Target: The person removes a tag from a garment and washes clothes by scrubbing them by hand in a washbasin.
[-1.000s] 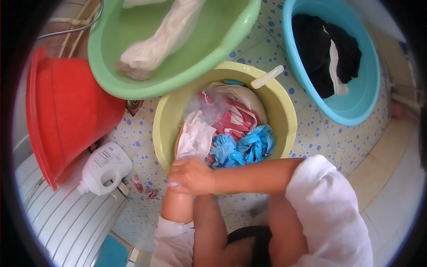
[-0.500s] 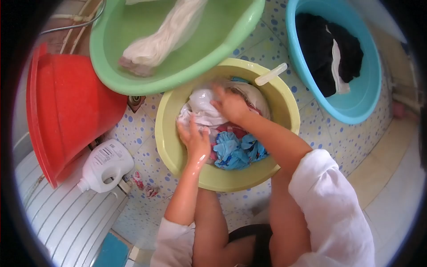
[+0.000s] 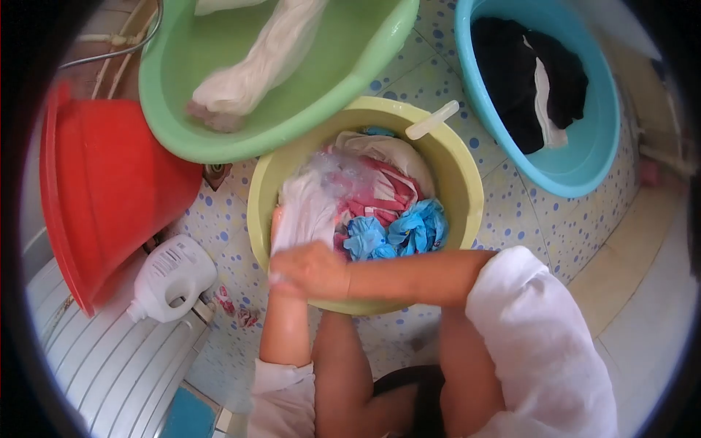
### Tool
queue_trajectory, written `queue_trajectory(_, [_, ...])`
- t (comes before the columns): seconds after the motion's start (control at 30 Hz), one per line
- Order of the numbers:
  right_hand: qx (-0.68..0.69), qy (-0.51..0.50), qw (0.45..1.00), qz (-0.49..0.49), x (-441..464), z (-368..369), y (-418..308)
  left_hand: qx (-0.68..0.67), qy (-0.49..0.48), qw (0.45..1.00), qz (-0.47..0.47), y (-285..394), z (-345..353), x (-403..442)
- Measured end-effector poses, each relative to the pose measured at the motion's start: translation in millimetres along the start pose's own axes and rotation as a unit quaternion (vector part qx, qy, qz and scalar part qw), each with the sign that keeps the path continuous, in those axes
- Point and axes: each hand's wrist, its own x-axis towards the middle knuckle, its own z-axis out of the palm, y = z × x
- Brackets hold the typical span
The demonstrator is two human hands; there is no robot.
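Note:
A white wet garment [image 3: 305,208] stretches up the left side of the yellow basin [image 3: 476,197]. My right hand [image 3: 314,269] is closed on its near end, blurred by motion, and crosses over my left wrist. Most of my left hand [image 3: 277,217] is covered by the white cloth, with only a sliver of skin showing at the basin's left wall, so its fingers are hidden. Beside the garment lie a red-and-white cloth [image 3: 394,191] and a blue patterned cloth [image 3: 420,228]. Suds float over the cloths.
A green basin [image 3: 365,95] with white cloth in water stands behind, overlapping the yellow rim. A blue basin [image 3: 595,164] with black clothing is at the right. A red basin [image 3: 120,182] leans at the left, above a white detergent bottle [image 3: 174,274].
My right hand has moved from the basin's far side back toward me, over my left wrist. The white garment is drawn out over my left hand, uncovering the red-and-white cloth.

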Motion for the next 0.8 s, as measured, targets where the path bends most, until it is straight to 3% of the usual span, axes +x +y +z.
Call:
queue_trajectory(0.03, [-0.002,0.002,1.000,-0.002,0,3,-2,-0.221,-0.024,0.970,-0.096,-9,-12,0])
queue_trajectory(0.07, [0.014,-0.043,0.999,-0.009,-1,6,-5,-0.427,-0.046,0.882,-0.191,-17,-18,-3])
queue_trajectory(0.1, [0.031,-0.088,0.996,-0.017,-3,9,-7,-0.065,0.009,0.965,-0.254,-28,-12,-5])
queue_trajectory(0.13, [0.033,-0.089,0.995,-0.016,-2,10,7,-0.064,0.010,0.964,-0.257,-42,-9,-6])
queue_trajectory(0.17, [-0.042,-0.118,0.990,-0.060,4,6,37,-0.309,-0.035,0.934,-0.177,-58,-5,-5])
queue_trajectory(0.2, [-0.121,-0.147,0.976,-0.106,14,-3,64,-0.533,-0.080,0.839,-0.080,-71,1,1])
queue_trajectory(0.23, [-0.166,-0.130,0.972,-0.105,18,-12,76,-0.718,-0.119,0.685,0.015,-79,4,1])
queue_trajectory(0.27, [-0.207,-0.116,0.966,-0.102,17,-21,86,-0.719,-0.114,0.686,0.010,-53,5,-3])
queue_trajectory(0.3, [-0.229,-0.106,0.967,-0.032,16,-28,107,-0.646,0.001,0.741,-0.183,0,8,5])
queue_trajectory(0.33, [-0.254,-0.091,0.962,0.040,15,-39,128,-0.534,0.111,0.754,-0.365,39,14,12])
queue_trajectory(0.4, [-0.262,-0.063,0.909,0.318,21,-57,145,-0.456,0.093,0.829,-0.310,45,21,8])
queue_trajectory(0.43, [-0.256,-0.069,0.910,0.320,15,-53,141,-0.461,0.084,0.831,-0.299,38,14,12])
queue_trajectory(0.5, [-0.188,0.145,0.900,0.366,15,-63,141,-0.474,0.070,0.833,-0.276,26,12,21])
queue_trajectory(0.53, [-0.190,0.146,0.900,0.364,13,-70,142,-0.196,0.127,0.941,-0.245,23,15,22])
queue_trajectory(0.57, [-0.216,0.149,0.925,0.276,8,-74,142,0.103,0.173,0.960,-0.194,19,15,18])
queue_trajectory(0.6, [-0.241,0.151,0.941,0.183,5,-77,141,0.104,0.172,0.960,-0.196,17,19,8])
queue_trajectory(0.63, [-0.242,0.151,0.941,0.181,3,-76,144,0.351,0.067,0.929,-0.100,31,31,-1])
queue_trajectory(0.67, [-0.327,0.044,0.931,0.155,-4,-74,150,0.568,-0.043,0.822,0.006,38,39,-5])
queue_trajectory(0.7, [-0.405,-0.065,0.903,0.127,-10,-71,157,0.545,-0.062,0.835,0.050,12,40,-3])
queue_trajectory(0.73, [-0.406,-0.065,0.903,0.127,-10,-69,166,0.543,-0.061,0.836,0.050,5,41,2])
queue_trajectory(0.8, [-0.412,-0.274,0.846,0.199,-6,-63,181,0.587,-0.150,0.796,-0.012,-4,45,15])
